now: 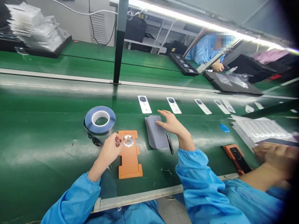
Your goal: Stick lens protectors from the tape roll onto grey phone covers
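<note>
An orange fixture plate (129, 157) with a round silvery disc (128, 141) near its top lies flat on the green bench. My left hand (111, 148) is at the plate's upper left edge, its fingers closed on something small I cannot make out. Over the upper right of a stack of grey rectangular sheets (157, 133) is my right hand (171, 123), fingers spread; whether a fingertip touches the top sheet cannot be told. A black pen-like tool (170, 143) leans along the stack's right side.
A blue film roll (100, 119) stands behind my left hand. White cards (144, 105) lie in a row further back. At the right are white sheets (261, 130), another orange fixture (235, 155) and a co-worker's blurred hands (277, 158). A dark post (118, 56) rises behind.
</note>
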Demonstrator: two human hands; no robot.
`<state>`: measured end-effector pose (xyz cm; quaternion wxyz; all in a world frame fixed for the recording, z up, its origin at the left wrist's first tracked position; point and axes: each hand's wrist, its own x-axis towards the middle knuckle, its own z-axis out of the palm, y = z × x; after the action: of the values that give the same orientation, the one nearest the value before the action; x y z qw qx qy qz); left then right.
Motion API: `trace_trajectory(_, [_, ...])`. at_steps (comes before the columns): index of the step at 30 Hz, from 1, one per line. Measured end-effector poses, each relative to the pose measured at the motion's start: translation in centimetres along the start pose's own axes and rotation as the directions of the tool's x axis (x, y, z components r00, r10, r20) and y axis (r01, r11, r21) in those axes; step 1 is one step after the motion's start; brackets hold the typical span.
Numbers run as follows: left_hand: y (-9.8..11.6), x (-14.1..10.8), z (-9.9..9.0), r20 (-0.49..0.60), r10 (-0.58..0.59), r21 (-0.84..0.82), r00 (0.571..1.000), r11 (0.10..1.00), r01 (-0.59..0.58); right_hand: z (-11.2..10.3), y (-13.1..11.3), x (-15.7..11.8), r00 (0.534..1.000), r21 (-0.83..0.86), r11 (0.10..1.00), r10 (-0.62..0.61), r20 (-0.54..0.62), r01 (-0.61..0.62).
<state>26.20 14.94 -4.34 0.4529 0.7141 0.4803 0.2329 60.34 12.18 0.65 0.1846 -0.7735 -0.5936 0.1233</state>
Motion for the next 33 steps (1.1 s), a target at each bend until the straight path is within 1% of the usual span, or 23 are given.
trace_trajectory(2, [-0.2, -0.3, -0.2, 0.015, -0.013, 0.005, 1.000, 1.000, 0.013, -0.1, 1.4, 1.3, 0.993, 0.030, 0.999, 0.042, 0.109, -0.045])
trace_trajectory(3, [-0.4, -0.4, -0.3, 0.024, -0.024, 0.010, 0.999, 1.000, 0.024, -0.1, 1.7, 1.6, 0.990, 0.060, 0.996, 0.052, 0.133, -0.060])
trace_trajectory(4, [-0.5, -0.6, -0.5, 0.035, -0.035, 0.015, 0.999, 0.999, 0.034, -0.2, 1.8, 1.7, 0.990, 0.093, 0.993, 0.054, 0.134, -0.067])
trace_trajectory(6, [-0.7, -0.8, -0.7, 0.055, -0.048, 0.018, 0.997, 0.999, 0.047, -0.9, 1.4, 1.2, 0.995, 0.155, 0.986, 0.054, 0.078, -0.066])
trace_trajectory(9, [-0.9, -1.1, -1.2, 0.094, -0.052, -0.003, 0.994, 0.999, 0.052, -3.1, -0.7, -0.7, 0.998, 0.303, 0.952, 0.056, -0.019, -0.048])
trace_trajectory(11, [-0.8, -1.3, -1.5, 0.137, -0.070, -0.026, 0.988, 0.997, 0.074, -4.3, -2.9, -2.4, 0.998, 0.460, 0.888, 0.028, -0.049, -0.002])
trace_trajectory(13, [-0.6, -1.4, -1.8, 0.181, -0.097, -0.057, 0.979, 0.992, 0.109, -4.3, -5.7, -4.1, 0.997, 0.587, 0.808, -0.012, -0.071, 0.051])
trace_trajectory(14, [-0.4, -1.5, -1.9, 0.200, -0.107, -0.076, 0.974, 0.989, 0.124, -3.7, -7.1, -5.0, 0.997, 0.627, 0.777, -0.021, -0.070, 0.060])
trace_trajectory(15, [-0.3, -1.6, -2.1, 0.214, -0.114, -0.095, 0.970, 0.986, 0.137, -2.8, -8.5, -5.8, 0.999, 0.659, 0.750, -0.026, -0.044, 0.048])
trace_trajectory(17, [0.0, -1.6, -2.3, 0.240, -0.110, -0.126, 0.964, 0.982, 0.143, -0.2, -10.6, -7.0, 0.998, 0.710, 0.704, -0.022, 0.058, -0.025])
trace_trajectory(18, [0.2, -1.7, -2.5, 0.253, -0.100, -0.133, 0.962, 0.982, 0.137, 1.2, -11.4, -7.4, 0.994, 0.725, 0.685, -0.022, 0.110, -0.066])
trace_trajectory(20, [0.3, -1.7, -2.7, 0.278, -0.073, -0.137, 0.958, 0.984, 0.115, 3.8, -12.1, -7.9, 0.983, 0.740, 0.662, -0.031, 0.182, -0.116])
trace_trajectory(22, [0.4, -1.7, -2.7, 0.303, -0.050, -0.136, 0.952, 0.986, 0.096, 5.4, -11.9, -8.1, 0.975, 0.735, 0.667, -0.058, 0.214, -0.121])
trace_trajectory(24, [0.2, -1.7, -2.6, 0.312, -0.041, -0.119, 0.949, 0.990, 0.082, 6.2, -11.4, -8.1, 0.972, 0.709, 0.699, -0.084, 0.219, -0.100])
trace_trajectory(25, [0.2, -1.7, -2.5, 0.313, -0.036, -0.102, 0.949, 0.992, 0.071, 6.4, -11.1, -8.1, 0.973, 0.685, 0.725, -0.096, 0.209, -0.075])
trace_trajectory(27, [0.0, -1.7, -2.2, 0.306, -0.026, -0.058, 0.952, 0.997, 0.045, 6.7, -10.6, -8.0, 0.980, 0.598, 0.801, -0.131, 0.153, 0.014])
trace_trajectory(30, [0.1, -1.9, -1.6, 0.280, -0.012, 0.019, 0.960, 1.000, 0.007, 7.5, -10.4, -7.9, 0.967, 0.351, 0.911, -0.250, 0.048, 0.218])
trace_trajectory(31, [0.2, -1.9, -1.4, 0.261, -0.009, 0.055, 0.965, 0.998, -0.006, 8.0, -10.4, -8.0, 0.956, 0.251, 0.927, -0.291, 0.018, 0.278])
trace_trajectory(33, [0.5, -2.1, -1.1, 0.226, -0.002, 0.129, 0.974, 0.991, -0.028, 9.0, -10.6, -8.1, 0.933, 0.064, 0.931, -0.359, -0.020, 0.360])
